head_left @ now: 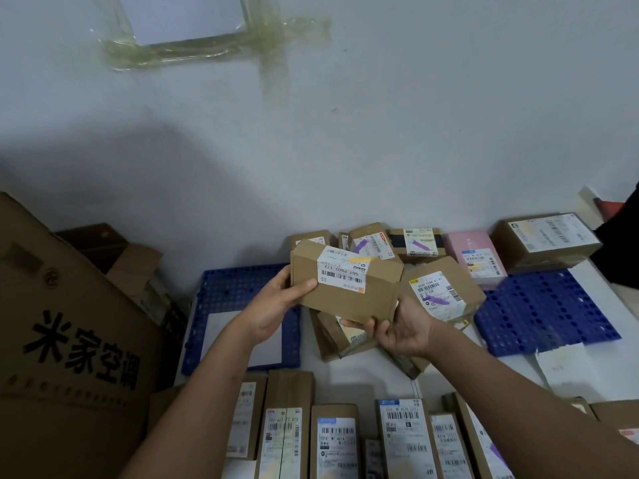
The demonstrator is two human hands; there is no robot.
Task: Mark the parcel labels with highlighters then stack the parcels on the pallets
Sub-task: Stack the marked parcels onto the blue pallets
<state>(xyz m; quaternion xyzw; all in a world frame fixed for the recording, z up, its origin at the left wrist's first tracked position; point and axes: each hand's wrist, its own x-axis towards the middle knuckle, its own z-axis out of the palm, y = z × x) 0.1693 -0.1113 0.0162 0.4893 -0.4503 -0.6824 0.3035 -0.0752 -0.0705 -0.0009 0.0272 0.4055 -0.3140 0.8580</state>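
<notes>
I hold a small brown cardboard parcel (345, 288) in the air with both hands. Its white label carries a yellow-orange highlighter streak. My left hand (276, 302) grips its left end, thumb on the front. My right hand (397, 326) cups its lower right corner from beneath. Below it a blue pallet (238, 292) with a white sheet lies on the left. A second blue pallet (546, 312) lies on the right. No highlighter is in view.
Marked parcels (439, 292) with purple streaks pile between the pallets and along the white wall. A row of labelled parcels (332, 440) lines the near edge. A large printed carton (69, 340) stands at left. A dark object (619, 243) intrudes at the right edge.
</notes>
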